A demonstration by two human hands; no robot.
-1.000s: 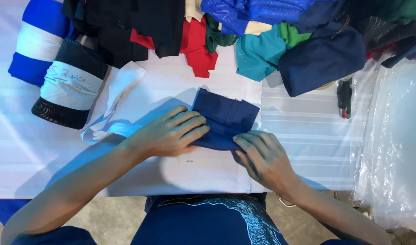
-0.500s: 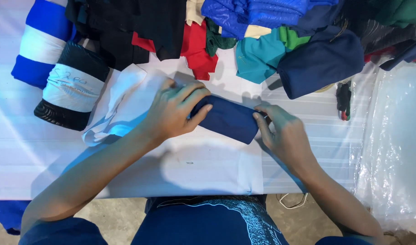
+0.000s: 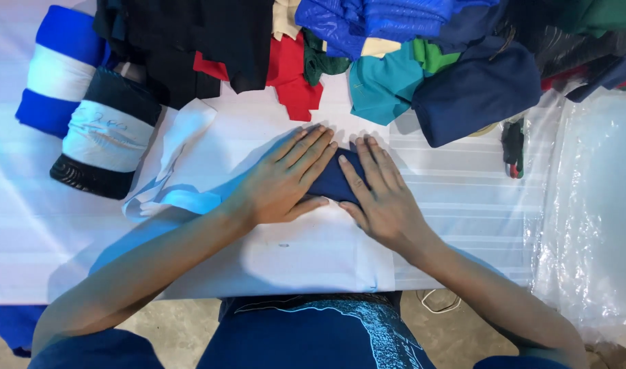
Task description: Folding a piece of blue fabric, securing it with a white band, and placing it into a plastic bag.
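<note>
Both hands lie flat, fingers spread, on a small folded navy-blue cloth [image 3: 331, 183] at the middle of the white-covered counter [image 3: 456, 205]: left hand [image 3: 282, 179] and right hand [image 3: 381, 195] side by side. Even palm pressure would keep the folds crisp.

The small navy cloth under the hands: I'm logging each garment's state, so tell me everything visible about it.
The small folded navy-blue cloth piece looks like soft knit fabric, folded into a compact flat packet. It lies flat on the white paper-covered table, near the middle. Most of it is hidden: the left hand presses flat on its left part and the right hand on its right, leaving only a dark strip showing between them. No seams or labels can be made out.
</note>
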